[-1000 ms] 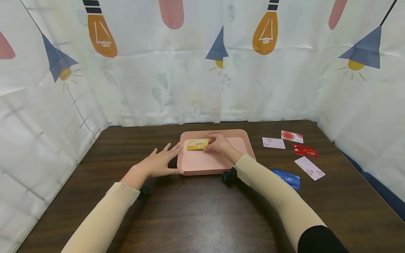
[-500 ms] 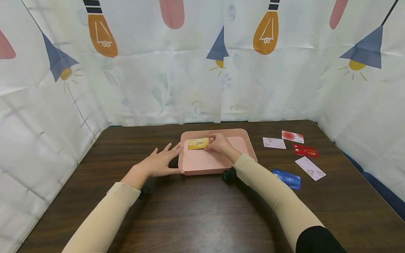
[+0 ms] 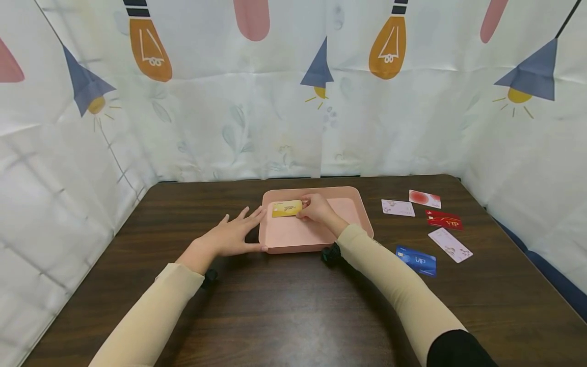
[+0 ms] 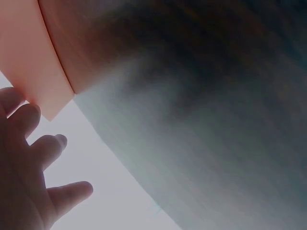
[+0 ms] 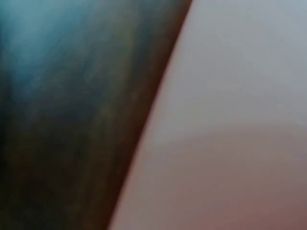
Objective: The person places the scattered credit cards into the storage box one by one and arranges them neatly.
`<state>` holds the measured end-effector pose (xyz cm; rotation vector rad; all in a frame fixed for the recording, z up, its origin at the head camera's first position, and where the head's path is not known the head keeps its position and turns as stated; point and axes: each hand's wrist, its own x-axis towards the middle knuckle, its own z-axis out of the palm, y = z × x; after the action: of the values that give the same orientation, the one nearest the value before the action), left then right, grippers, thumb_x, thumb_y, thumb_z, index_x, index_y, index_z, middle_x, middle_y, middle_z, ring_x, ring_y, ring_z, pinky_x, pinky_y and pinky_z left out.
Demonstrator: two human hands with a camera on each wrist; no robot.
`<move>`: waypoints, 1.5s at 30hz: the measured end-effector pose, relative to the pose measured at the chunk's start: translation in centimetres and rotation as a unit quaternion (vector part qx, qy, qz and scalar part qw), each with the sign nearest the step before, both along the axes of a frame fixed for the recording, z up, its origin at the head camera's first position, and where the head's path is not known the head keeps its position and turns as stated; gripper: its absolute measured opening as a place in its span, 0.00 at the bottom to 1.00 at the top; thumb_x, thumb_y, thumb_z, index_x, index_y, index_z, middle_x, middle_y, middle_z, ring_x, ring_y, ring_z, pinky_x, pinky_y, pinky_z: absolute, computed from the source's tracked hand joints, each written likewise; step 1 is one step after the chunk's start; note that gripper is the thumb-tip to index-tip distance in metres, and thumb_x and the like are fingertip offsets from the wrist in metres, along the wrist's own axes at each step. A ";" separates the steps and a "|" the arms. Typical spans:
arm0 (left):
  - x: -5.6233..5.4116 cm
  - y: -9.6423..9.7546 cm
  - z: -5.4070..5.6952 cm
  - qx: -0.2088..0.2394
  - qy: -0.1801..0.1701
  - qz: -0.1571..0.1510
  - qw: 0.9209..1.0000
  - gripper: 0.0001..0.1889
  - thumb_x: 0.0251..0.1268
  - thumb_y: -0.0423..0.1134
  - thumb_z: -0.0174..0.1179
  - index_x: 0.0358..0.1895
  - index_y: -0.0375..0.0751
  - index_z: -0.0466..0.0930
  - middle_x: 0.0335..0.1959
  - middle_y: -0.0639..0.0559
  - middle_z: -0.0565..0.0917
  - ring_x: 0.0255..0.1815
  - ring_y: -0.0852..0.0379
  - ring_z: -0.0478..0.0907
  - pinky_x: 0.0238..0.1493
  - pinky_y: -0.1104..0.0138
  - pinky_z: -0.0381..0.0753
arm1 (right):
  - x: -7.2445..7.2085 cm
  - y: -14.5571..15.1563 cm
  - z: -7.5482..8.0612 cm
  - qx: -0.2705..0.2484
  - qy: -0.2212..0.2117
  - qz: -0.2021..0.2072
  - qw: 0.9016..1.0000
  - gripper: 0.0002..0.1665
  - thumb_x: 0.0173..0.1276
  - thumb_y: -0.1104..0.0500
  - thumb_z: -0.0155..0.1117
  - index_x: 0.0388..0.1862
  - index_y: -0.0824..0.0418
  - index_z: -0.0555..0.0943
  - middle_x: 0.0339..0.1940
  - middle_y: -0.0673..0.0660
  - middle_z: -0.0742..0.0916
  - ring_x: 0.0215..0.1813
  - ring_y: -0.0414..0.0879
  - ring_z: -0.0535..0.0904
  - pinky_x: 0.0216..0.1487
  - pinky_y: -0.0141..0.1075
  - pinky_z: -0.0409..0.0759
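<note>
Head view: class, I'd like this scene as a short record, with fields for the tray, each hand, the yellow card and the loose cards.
Tray: pink tray, on the dark table
Left hand: spread, at the tray's left edge
Right hand: pinches the yellow card at its right end
Yellow card: within the tray's outline; contact with its floor unclear
Loose cards: five, right of the tray: red-and-white card, far pale card, near pale card, red VIP card, blue VIP card

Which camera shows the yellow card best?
The head view, because the yellow card is in plain sight there, with the right hand pinching one end. Neither wrist view shows any of it.
</note>
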<state>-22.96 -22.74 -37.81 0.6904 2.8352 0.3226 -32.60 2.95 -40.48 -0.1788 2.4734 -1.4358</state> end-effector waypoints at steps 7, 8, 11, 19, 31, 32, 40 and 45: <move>0.1 0.1 0.1 -0.002 0.001 -0.003 1.000 0.57 0.63 0.76 0.56 0.85 0.48 0.43 0.84 0.48 0.50 0.83 0.37 0.42 0.71 0.29 0.43 | 0.3 -0.1 0.1 0.023 0.013 0.003 1.000 0.38 0.63 0.70 0.75 0.72 0.69 0.74 0.39 0.57 0.78 0.24 0.39 0.74 0.26 0.26 0.77; 0.1 0.0 0.1 -0.002 0.001 -0.003 1.000 0.57 0.63 0.76 0.57 0.85 0.48 0.43 0.84 0.48 0.50 0.83 0.38 0.42 0.72 0.29 0.43 | 0.3 -0.1 0.1 0.026 0.015 0.004 1.000 0.38 0.63 0.70 0.75 0.72 0.70 0.74 0.38 0.57 0.78 0.24 0.39 0.74 0.26 0.26 0.77; 0.1 0.0 0.1 0.003 0.003 -0.005 1.000 0.57 0.63 0.76 0.56 0.85 0.47 0.44 0.84 0.47 0.50 0.83 0.36 0.43 0.71 0.28 0.43 | 0.4 -0.1 0.1 0.038 0.023 0.006 0.999 0.37 0.63 0.70 0.75 0.71 0.70 0.75 0.38 0.56 0.77 0.24 0.39 0.73 0.25 0.25 0.75; 0.0 0.0 -0.1 -0.001 0.003 -0.002 1.000 0.57 0.62 0.77 0.55 0.85 0.48 0.44 0.84 0.49 0.49 0.83 0.37 0.43 0.72 0.29 0.43 | 0.5 -0.2 0.1 0.066 0.046 0.024 0.997 0.30 0.65 0.69 0.73 0.67 0.68 0.79 0.36 0.56 0.79 0.23 0.40 0.72 0.24 0.26 0.72; -0.2 0.0 -0.1 -0.007 0.003 -0.004 1.000 0.55 0.64 0.75 0.56 0.85 0.48 0.45 0.84 0.46 0.49 0.83 0.36 0.43 0.71 0.29 0.43 | 0.4 -0.5 0.2 0.116 0.036 0.033 0.992 0.29 0.71 0.63 0.71 0.70 0.62 0.79 0.43 0.59 0.82 0.18 0.40 0.70 0.22 0.27 0.69; -0.2 -0.1 -0.1 -0.007 0.004 -0.005 1.000 0.56 0.64 0.75 0.56 0.85 0.47 0.45 0.84 0.46 0.50 0.83 0.36 0.43 0.71 0.28 0.43 | 0.3 -0.6 0.1 0.125 0.040 0.034 0.991 0.28 0.71 0.63 0.70 0.69 0.62 0.79 0.43 0.59 0.82 0.18 0.40 0.70 0.22 0.27 0.68; -0.2 0.0 0.0 -0.005 0.001 0.001 1.000 0.57 0.63 0.76 0.56 0.85 0.49 0.43 0.84 0.49 0.49 0.83 0.38 0.42 0.72 0.29 0.43 | 0.2 -1.1 0.2 0.175 0.066 0.044 0.981 0.28 0.73 0.60 0.69 0.70 0.61 0.79 0.47 0.59 0.83 0.19 0.40 0.70 0.21 0.27 0.69; -0.2 0.0 0.0 -0.009 -0.002 0.000 1.000 0.56 0.64 0.75 0.56 0.85 0.48 0.44 0.84 0.48 0.50 0.83 0.36 0.43 0.71 0.29 0.43 | 0.2 -1.0 0.1 0.193 0.080 0.050 0.977 0.28 0.73 0.59 0.69 0.70 0.61 0.78 0.50 0.59 0.84 0.29 0.43 0.74 0.23 0.28 0.69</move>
<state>-23.18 -22.71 -37.80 0.6861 2.8311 0.2986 -32.36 1.94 -40.37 -0.3423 2.7703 -0.9074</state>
